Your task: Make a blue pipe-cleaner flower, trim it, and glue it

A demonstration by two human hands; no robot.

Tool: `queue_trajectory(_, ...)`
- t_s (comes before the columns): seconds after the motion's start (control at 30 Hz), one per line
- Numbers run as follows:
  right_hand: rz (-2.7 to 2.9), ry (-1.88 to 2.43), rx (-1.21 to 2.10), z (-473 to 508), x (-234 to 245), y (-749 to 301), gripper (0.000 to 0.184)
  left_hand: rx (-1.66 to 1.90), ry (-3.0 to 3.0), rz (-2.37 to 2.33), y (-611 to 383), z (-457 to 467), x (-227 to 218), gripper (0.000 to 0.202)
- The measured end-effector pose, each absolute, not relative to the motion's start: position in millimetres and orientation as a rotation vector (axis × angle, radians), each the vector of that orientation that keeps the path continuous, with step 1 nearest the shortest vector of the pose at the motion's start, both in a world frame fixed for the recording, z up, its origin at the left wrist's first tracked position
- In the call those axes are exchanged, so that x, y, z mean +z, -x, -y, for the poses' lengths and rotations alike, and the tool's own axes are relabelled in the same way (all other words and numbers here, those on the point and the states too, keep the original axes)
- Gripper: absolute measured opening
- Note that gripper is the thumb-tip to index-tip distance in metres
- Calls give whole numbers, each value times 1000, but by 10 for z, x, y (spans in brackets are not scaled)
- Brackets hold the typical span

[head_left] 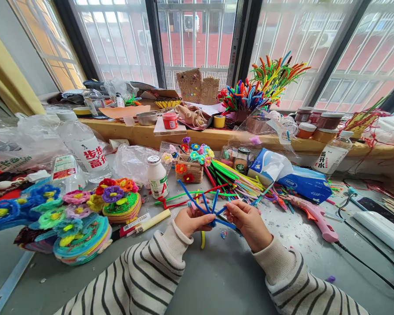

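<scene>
My left hand (193,219) pinches a cluster of blue pipe cleaners (207,204) near its middle, and the stems fan out upward and to the right. On the right side, my right hand (248,222) has thumb and forefinger closed on one stem of the same cluster. The hub where the stems meet is partly covered by my left fingers. Both hands are raised a little above the grey table (213,280). Just below them lies a short yellow piece of pipe cleaner (202,240).
Pipe-cleaner flowers on a round coiled base (82,240) stand at left. Behind my hands are a white bottle (158,177), a flower-filled woven box (193,171) and loose pipe cleaners (234,177). A pink glue gun (318,218) with its cord lies right; a yellow stick (153,221) lies left.
</scene>
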State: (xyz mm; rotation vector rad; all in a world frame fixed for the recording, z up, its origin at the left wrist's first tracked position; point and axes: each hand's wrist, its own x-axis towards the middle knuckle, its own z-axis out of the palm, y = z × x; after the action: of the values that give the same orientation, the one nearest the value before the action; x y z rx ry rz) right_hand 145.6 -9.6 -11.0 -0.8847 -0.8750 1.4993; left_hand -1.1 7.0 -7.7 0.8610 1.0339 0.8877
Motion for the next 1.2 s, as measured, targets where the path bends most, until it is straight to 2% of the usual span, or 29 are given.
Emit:
queue_trajectory(0.27,876,887,1558,100,-122,-1472,13,627,-904,-821,28,15,3,20)
queue_trajectory(0.5,1208,991,1199,105,-111,-1508,8,832,-646,-942,27,-61,-36,8)
queue_trajectory(0.63,1351,905,1172,138,-64,-1481,16,903,-561,-955,41,-81,-19,6)
queue_trajectory(0.83,1354,824,1198,147,-92,-1477,6,822,-619,-969,28,-51,2,5)
queue_trajectory(1.03,1235,698,1428,135,-148,-1450,5,754,-722,-939,17,-33,-43,16)
queue_trajectory(1.13,1187,717,1411,136,-152,-1434,14,769,-775,-957,7,-23,-59,20)
queue_trajectory(1.2,1208,779,1352,142,-154,-1428,12,805,-795,-994,-2,-14,-55,22)
